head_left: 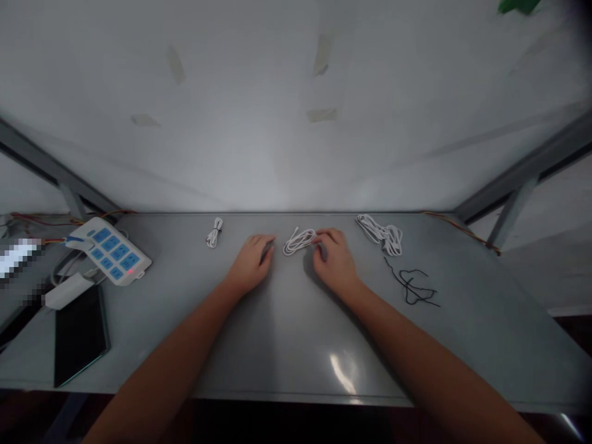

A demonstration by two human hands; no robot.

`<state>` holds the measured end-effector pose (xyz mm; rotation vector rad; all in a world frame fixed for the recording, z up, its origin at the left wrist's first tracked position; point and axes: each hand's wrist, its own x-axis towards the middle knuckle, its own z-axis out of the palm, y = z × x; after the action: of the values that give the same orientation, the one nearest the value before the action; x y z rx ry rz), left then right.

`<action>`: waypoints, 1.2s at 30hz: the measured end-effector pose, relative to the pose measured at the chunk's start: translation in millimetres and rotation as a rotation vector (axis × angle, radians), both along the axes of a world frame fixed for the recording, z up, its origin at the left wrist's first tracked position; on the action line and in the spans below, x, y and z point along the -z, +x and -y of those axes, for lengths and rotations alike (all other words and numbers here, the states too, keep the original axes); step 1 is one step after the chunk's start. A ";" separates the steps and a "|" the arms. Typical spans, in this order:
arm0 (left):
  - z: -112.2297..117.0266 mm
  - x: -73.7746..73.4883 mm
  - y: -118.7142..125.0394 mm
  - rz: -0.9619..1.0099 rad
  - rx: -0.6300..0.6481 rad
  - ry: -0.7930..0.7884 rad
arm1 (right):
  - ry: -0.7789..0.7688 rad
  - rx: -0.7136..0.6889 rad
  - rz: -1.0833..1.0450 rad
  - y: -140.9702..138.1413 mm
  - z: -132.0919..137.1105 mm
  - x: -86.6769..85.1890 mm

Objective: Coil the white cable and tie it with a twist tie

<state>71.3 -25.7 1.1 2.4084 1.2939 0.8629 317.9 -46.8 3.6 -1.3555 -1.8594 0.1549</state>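
A loosely coiled white cable [298,240] lies on the grey metal table [287,333] between my two hands. My right hand [333,260] rests palm down just right of the coil, its fingertips touching the coil's right end. My left hand [252,262] lies flat on the table a little left of the coil, fingers loosely curled and holding nothing. A small bundled white cable [214,232] sits further left. A larger heap of white cable [381,235] lies to the right, with a thin black tie or wire [413,285] in front of it.
A white power strip [110,250] with blue sockets and a red light sits at the left. Beside it are a white adapter [67,290] and a dark tablet [79,334]. A white wall rises behind the table. Metal frame bars [518,179] slant at both sides.
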 end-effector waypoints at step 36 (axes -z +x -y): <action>6.3 -3.5 16.1 0.055 0.219 -0.140 | -0.234 -0.147 0.014 5.0 -9.7 7.0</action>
<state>87.4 -32.0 4.6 2.3441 1.0116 0.7460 322.8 -37.1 -3.4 -1.3758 -2.0016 0.4519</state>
